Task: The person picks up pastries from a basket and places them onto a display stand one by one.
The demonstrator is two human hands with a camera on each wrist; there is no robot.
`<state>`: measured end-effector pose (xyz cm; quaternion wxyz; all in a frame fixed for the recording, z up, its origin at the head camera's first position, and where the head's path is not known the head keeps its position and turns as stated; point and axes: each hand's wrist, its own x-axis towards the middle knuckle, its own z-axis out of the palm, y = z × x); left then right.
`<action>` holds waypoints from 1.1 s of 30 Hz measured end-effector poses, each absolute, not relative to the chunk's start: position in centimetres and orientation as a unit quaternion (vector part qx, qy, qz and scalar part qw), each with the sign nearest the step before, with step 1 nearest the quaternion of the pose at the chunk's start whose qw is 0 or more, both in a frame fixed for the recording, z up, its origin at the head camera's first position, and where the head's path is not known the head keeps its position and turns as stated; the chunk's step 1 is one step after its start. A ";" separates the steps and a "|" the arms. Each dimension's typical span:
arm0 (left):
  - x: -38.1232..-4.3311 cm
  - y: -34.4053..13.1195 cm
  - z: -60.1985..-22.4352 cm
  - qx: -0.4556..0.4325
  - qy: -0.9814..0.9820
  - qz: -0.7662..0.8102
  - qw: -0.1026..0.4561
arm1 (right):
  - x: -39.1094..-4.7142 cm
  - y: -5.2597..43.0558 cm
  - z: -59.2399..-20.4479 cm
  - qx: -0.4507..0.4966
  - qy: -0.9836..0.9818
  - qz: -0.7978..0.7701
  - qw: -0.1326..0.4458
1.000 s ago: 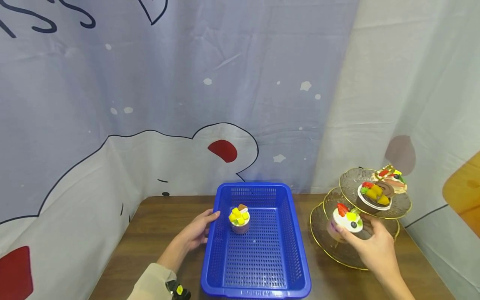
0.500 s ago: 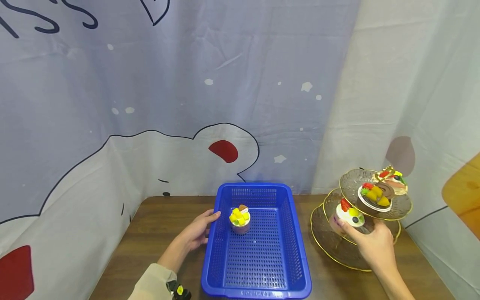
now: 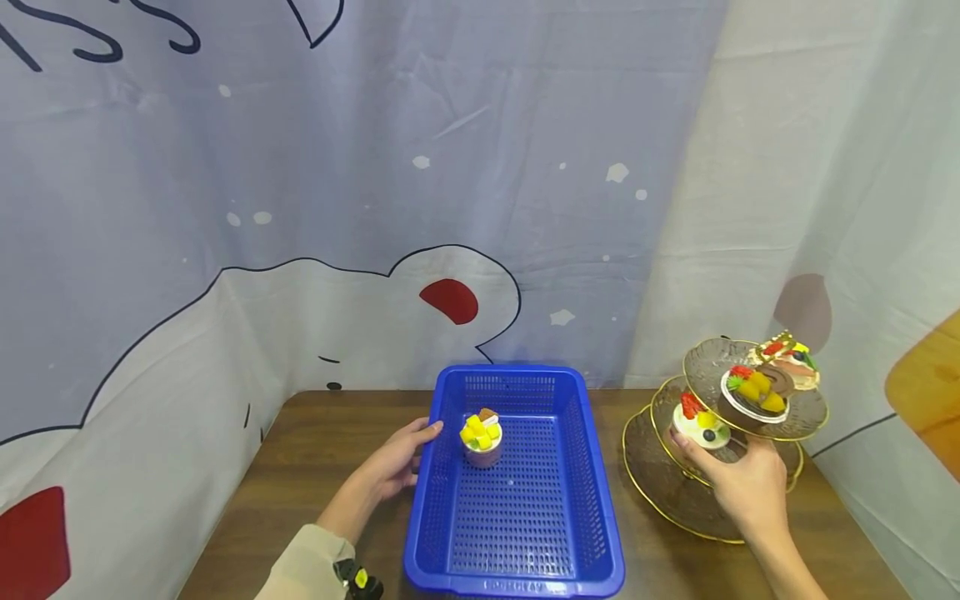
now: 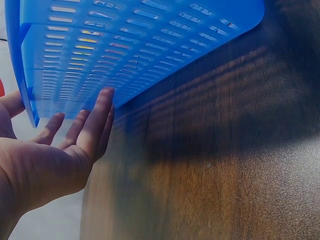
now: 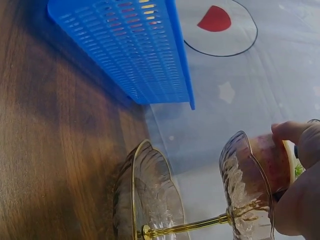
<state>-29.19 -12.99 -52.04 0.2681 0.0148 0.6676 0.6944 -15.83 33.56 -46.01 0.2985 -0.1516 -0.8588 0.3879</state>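
- L hand (image 3: 393,462): thumb over rim of blue basket (image 3: 517,517), fingers part-spread along outer wall; holds it.
- R hand (image 3: 750,483): part-closed, thumb + fingers gripping strawberry-topped cup (image 3: 701,427) at mid tier of glass stand (image 3: 675,498).
- Yellow-topped cup (image 3: 481,442) in basket, just R of L hand.
- Choc cup (image 3: 753,398) on top tier, just above R hand.

Glossy plastic basket (image 3: 513,586), rippled glassy stand (image 3: 671,497) with shiny metallic rims (image 5: 133,192), wood-grain tabletop (image 3: 277,500), cloth backdrop (image 3: 555,217)
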 end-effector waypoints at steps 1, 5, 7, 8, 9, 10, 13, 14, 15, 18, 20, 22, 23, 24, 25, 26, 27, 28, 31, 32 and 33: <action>-29.2 -13.0 -52.0 0.014 0.668 0.694 0.268 | -15.9 33.5 -46.1 -0.151 -0.860 0.379 0.305; -29.1 -13.0 -52.1 0.012 0.671 0.693 0.265 | -16.0 33.4 -46.2 -0.149 -0.864 0.352 0.328; -29.2 -13.0 -52.2 0.011 0.671 0.693 0.265 | -16.1 33.4 -46.2 -0.146 -0.865 0.344 0.334; -29.2 -13.0 -52.2 0.011 0.671 0.693 0.265 | -16.1 33.4 -46.3 -0.144 -0.865 0.342 0.336; -29.2 -13.0 -52.2 0.010 0.671 0.692 0.265 | -16.2 33.4 -46.3 -0.143 -0.866 0.341 0.338; -29.2 -13.0 -52.3 0.010 0.671 0.692 0.265 | -16.2 33.4 -46.3 -0.141 -0.867 0.339 0.338; -29.3 -13.0 -52.4 0.010 0.670 0.693 0.266 | -16.3 33.3 -46.3 -0.142 -0.868 0.338 0.335; -29.3 -13.0 -52.4 0.010 0.670 0.693 0.266 | -16.3 33.3 -46.4 -0.143 -0.869 0.337 0.333; -29.3 -13.0 -52.5 0.011 0.670 0.693 0.266 | -16.3 33.3 -46.4 -0.144 -0.869 0.337 0.332; -29.4 -13.0 -52.5 0.010 0.669 0.694 0.265 | -16.2 33.2 -46.5 -0.147 -0.870 0.335 0.330; -29.3 -13.0 -52.5 0.009 0.670 0.693 0.264 | -16.2 33.2 -46.4 -0.145 -0.870 0.332 0.333; -29.3 -13.0 -52.5 0.009 0.670 0.693 0.264 | -16.2 33.2 -46.5 -0.140 -0.872 0.328 0.336; -29.3 -13.0 -52.4 0.009 0.670 0.693 0.264 | -16.2 33.3 -46.5 -0.137 -0.873 0.326 0.336; -29.3 -13.0 -52.4 0.009 0.670 0.694 0.264 | -16.2 33.3 -46.5 -0.134 -0.874 0.324 0.337; -29.3 -13.0 -52.4 0.009 0.670 0.694 0.265 | -16.2 33.3 -46.5 -0.132 -0.876 0.320 0.337; -29.3 -13.0 -52.4 0.009 0.670 0.694 0.265 | -16.1 33.4 -46.6 -0.130 -0.877 0.319 0.335; -29.2 -13.0 -52.4 0.009 0.669 0.695 0.266 | -16.0 33.4 -46.6 -0.128 -0.878 0.318 0.334; -29.3 -12.9 -52.4 0.009 0.668 0.695 0.266 | -16.0 33.5 -46.6 -0.126 -0.879 0.318 0.331; -29.2 -12.9 -52.3 0.009 0.666 0.696 0.267 | -15.7 33.6 -46.5 -0.123 -0.882 0.320 0.324; -29.2 -12.9 -52.3 0.009 0.666 0.697 0.267 | -15.6 33.6 -46.5 -0.121 -0.882 0.320 0.323; -29.2 -12.9 -52.3 0.009 0.665 0.697 0.267 | -15.4 33.7 -46.5 -0.119 -0.883 0.321 0.322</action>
